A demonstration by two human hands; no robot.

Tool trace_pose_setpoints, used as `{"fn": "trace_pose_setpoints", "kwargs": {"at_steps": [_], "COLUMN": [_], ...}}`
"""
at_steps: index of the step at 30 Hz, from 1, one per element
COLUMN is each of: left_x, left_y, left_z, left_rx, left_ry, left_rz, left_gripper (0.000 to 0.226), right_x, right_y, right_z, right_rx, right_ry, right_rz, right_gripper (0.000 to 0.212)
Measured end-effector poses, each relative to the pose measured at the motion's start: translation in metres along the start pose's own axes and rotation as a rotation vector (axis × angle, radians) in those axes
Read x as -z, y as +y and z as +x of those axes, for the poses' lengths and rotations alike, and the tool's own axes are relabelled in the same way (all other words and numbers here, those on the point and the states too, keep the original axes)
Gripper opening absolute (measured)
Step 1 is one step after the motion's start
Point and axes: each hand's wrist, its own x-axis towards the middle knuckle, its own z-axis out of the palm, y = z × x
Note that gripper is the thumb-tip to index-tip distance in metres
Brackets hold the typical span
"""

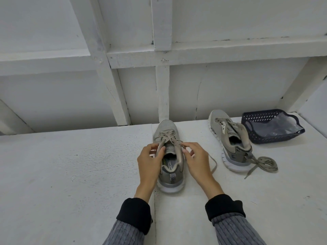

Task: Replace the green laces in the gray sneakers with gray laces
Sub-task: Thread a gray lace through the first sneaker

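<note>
Gray mesh and knit fabric are making up both sneakers I am seeing, two in all, each with a thick white foam sole. I am watching the near sneaker (pixel 169 156) standing upright at the middle of the tabletop (pixel 70 165), toe pointing away, its flat woven lace (pixel 167 137) crossing the eyelets in a grayish-tan tone. My left hand (pixel 149 161) is pinching the lace end at the left side of the collar, fingers curled round it; my right hand (pixel 195 160) is pinching the strand at the right side in the same grip, a loose tail trailing off beside the wrist. I am seeing the second sneaker (pixel 230 140) lying well apart to the right, tilted, with its lace end coiling (pixel 265 164) by the heel. One dark blue perforated plastic basket (pixel 256 133) is sitting just beyond it, holding crinkled clear plastic (pixel 281 127). Rough white-painted board is forming the tabletop, and white wooden framing (pixel 162 50) is rising behind it.
</note>
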Motion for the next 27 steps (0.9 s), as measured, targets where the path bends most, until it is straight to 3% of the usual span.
{"fn": "trace_pose_setpoints", "kwargs": {"at_steps": [7,12,14,19,21,27], "left_x": [-0.001,0.000,-0.001,-0.003,-0.002,-0.003], "left_y": [-0.003,-0.003,-0.004,-0.003,-0.002,-0.002], "left_z": [0.000,-0.002,-0.002,-0.002,-0.001,-0.001], "left_rx": [-0.019,-0.018,-0.026,-0.047,-0.050,-0.064], "left_ry": [0.006,0.009,0.014,0.019,0.016,0.015], "left_rz": [-0.022,-0.061,-0.063,-0.077,-0.077,-0.080], "left_gripper": [0.015,0.013,0.016,0.019,0.020,0.021], "right_x": [0.002,0.015,0.020,0.013,0.008,0.001], "right_y": [0.004,0.042,0.050,0.015,0.002,0.004], "right_z": [0.005,-0.003,-0.008,-0.002,0.005,0.009], "right_rx": [-0.008,-0.323,-0.363,-0.019,0.101,0.126], "right_ry": [0.016,0.147,0.171,0.073,0.025,-0.006], "right_rz": [-0.057,-0.225,-0.264,-0.118,-0.096,-0.173], "right_gripper": [0.011,0.013,0.011,0.027,0.023,0.009]}}
